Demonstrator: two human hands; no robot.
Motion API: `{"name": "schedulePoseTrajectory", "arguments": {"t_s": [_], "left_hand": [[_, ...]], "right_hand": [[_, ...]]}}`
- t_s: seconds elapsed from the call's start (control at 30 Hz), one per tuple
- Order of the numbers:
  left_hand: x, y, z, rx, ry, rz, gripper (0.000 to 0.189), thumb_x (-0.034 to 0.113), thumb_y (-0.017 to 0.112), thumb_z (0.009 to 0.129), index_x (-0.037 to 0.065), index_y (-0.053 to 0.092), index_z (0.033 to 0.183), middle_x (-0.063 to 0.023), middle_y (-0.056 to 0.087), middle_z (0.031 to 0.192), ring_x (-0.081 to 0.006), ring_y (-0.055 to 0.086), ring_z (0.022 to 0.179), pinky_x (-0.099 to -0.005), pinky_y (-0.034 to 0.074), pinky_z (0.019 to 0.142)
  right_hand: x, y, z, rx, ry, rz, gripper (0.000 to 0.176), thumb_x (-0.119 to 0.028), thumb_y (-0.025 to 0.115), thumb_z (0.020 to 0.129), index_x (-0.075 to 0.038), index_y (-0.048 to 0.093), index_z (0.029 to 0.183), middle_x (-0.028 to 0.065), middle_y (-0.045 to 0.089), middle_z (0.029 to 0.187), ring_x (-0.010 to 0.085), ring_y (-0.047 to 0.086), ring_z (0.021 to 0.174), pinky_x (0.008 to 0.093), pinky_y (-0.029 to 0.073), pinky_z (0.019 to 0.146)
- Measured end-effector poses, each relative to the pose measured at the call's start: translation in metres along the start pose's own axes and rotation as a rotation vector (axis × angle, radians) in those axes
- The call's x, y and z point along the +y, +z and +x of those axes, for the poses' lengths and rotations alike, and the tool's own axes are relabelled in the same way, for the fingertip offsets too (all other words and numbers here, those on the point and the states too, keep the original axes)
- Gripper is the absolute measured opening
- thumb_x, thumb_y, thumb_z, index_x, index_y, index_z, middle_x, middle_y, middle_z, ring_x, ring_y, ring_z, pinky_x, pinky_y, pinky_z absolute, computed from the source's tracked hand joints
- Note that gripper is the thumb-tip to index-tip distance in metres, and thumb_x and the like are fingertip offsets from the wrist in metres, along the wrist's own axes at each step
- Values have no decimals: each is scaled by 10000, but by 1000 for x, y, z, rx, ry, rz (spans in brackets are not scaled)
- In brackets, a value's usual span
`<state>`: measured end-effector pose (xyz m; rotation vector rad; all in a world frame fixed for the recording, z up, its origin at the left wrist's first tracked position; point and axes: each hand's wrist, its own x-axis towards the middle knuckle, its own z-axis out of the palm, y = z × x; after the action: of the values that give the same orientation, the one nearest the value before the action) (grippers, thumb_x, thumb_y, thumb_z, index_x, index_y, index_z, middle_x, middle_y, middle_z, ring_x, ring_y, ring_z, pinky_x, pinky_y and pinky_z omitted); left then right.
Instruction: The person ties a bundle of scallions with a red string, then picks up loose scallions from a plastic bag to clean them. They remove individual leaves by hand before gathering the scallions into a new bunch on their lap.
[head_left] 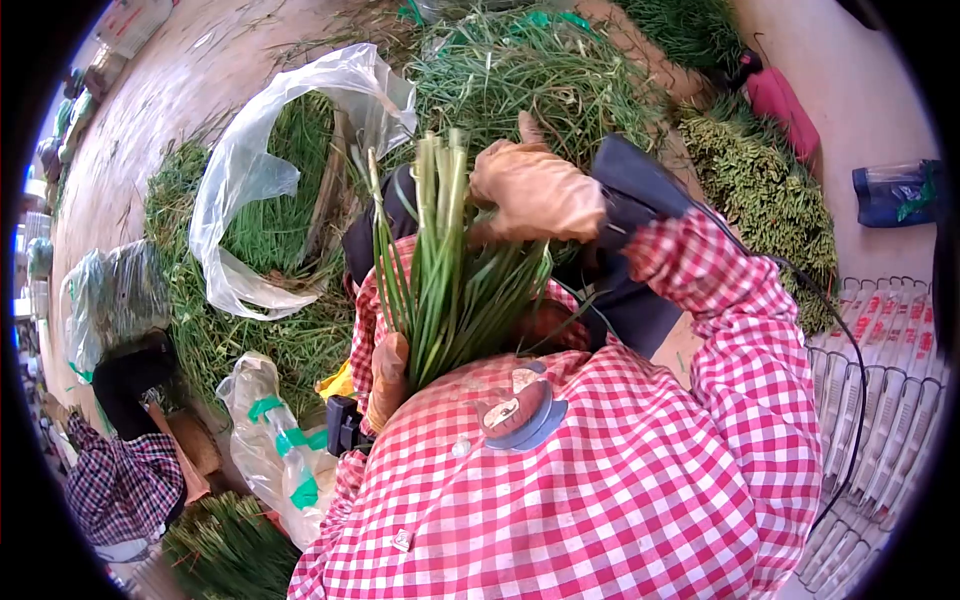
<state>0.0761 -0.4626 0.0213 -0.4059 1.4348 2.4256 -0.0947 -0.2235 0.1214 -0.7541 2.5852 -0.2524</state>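
I am holding a bundle of green stalks (432, 260) upright in front of my chest, its pale, thick ends standing uppermost and its leaves spreading low against my checked shirt (620, 470), which seems to be helping to steady them. My left hand (387, 380), in a tan glove, is closing around the lower, leafy side, probably so the stalks are staying together. My right hand (540, 195), gloved too, is bending in beside the pale ends with its thumb pointing up, perhaps for evening them; I cannot tell whether its fingers are gripping any or only touching.

Beyond the bundle, a heap of loose greens (530, 80) is lying on the floor, within easy reach. To my left, a clear plastic sheet (215, 220) is curving around more greens, and a clear bag with green tape (260, 425) is resting nearer me. Farther left, another person (125, 485) is working in a dark checked sleeve. To my right, lighter green bunches (755, 190) are lying packed together, their ends facing up
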Motion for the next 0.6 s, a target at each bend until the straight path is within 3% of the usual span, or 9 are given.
{"name": "schedulePoseTrajectory", "arguments": {"t_s": [0.03,0.07,0.13,0.23,0.4,0.5,0.6], "left_hand": [[0,1,0,-2,-3,3,556,319,704,791,-2,531,1210,-38,608,1031,-126,563,879,-272,457,780],[-1,1,-1,-2,-6,5,557,318,705,790,-3,530,1210,-39,608,1032,-126,564,880,-273,457,780],[-3,1,-2,1,-10,0,560,317,706,788,-4,529,1211,-40,608,1034,-128,565,882,-274,458,782],[-3,3,1,-6,-19,7,563,314,709,784,-5,527,1212,-42,608,1036,-130,566,884,-275,459,785],[0,3,4,-13,-10,-4,570,309,714,779,-7,524,1214,-45,609,1040,-133,569,888,-277,460,790],[2,4,4,-5,-2,0,574,306,716,776,-8,522,1215,-47,609,1043,-135,570,890,-278,461,792],[3,-1,1,5,8,-6,578,303,719,773,-10,520,1216,-49,609,1046,-137,571,893,-279,462,795]], "right_hand": [[3,0,3,-66,17,188,460,-430,650,749,-46,669,1002,167,664,920,315,610,976,611,270,999],[1,0,0,69,-62,261,377,-317,630,754,-37,666,1003,180,663,887,327,624,918,549,372,932],[5,7,5,-22,-181,149,379,-286,643,738,-35,655,1022,194,651,861,329,622,893,479,430,896],[-3,3,-3,-226,4,139,323,-307,611,823,-56,650,1020,144,651,966,291,599,983,433,372,981],[66,67,34,164,-247,-335,157,-106,497,898,-13,578,996,39,601,809,144,560,656,290,524,661],[107,23,37,342,125,12,292,-255,584,865,-45,551,1064,23,579,725,89,541,584,226,504,543],[120,10,28,570,252,182,334,-320,605,865,-99,561,1111,40,602,733,112,564,574,245,514,516]]}}
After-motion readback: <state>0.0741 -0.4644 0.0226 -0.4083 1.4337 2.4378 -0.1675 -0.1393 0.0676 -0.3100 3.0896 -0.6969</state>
